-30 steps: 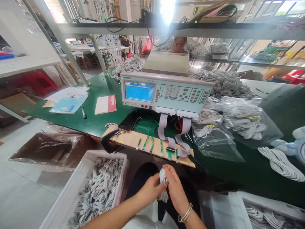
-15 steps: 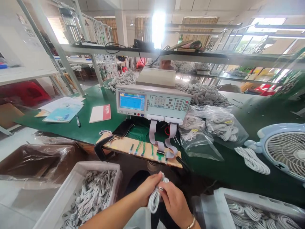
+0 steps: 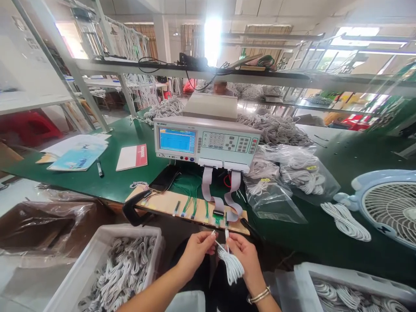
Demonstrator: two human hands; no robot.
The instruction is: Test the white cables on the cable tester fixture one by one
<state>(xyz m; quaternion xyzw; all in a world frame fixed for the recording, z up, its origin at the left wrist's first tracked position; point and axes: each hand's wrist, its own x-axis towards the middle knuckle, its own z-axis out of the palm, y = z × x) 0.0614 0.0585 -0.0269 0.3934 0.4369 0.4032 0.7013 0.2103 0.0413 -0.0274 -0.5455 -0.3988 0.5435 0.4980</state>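
A coiled white cable (image 3: 231, 265) hangs between my two hands, below the front edge of a wooden board (image 3: 169, 206). My left hand (image 3: 200, 246) pinches one end of the cable, close to its small tip. In my right hand (image 3: 243, 249) is the other end, with a white connector (image 3: 227, 234) pointing up at the board's edge; whether it touches the socket there I cannot tell. Small green circuit boards (image 3: 217, 219) and green wires sit along the board. Grey ribbon cables (image 3: 208, 184) run from it up to a tester with a lit blue screen (image 3: 177, 139).
White bins of coiled cables stand at left (image 3: 151, 264) and right (image 3: 303, 277). On the green table (image 3: 279, 236) are bagged cables (image 3: 302, 173), a loose cable coil (image 3: 346, 221), a blue fan (image 3: 390, 208), a booklet (image 3: 131, 157) and a marker (image 3: 99, 168). A person sits behind the tester.
My hands have moved apart and slightly up toward the board. The coil, earlier held between both hands, now hangs by its two ends, with the white connector raised to the board's edge.
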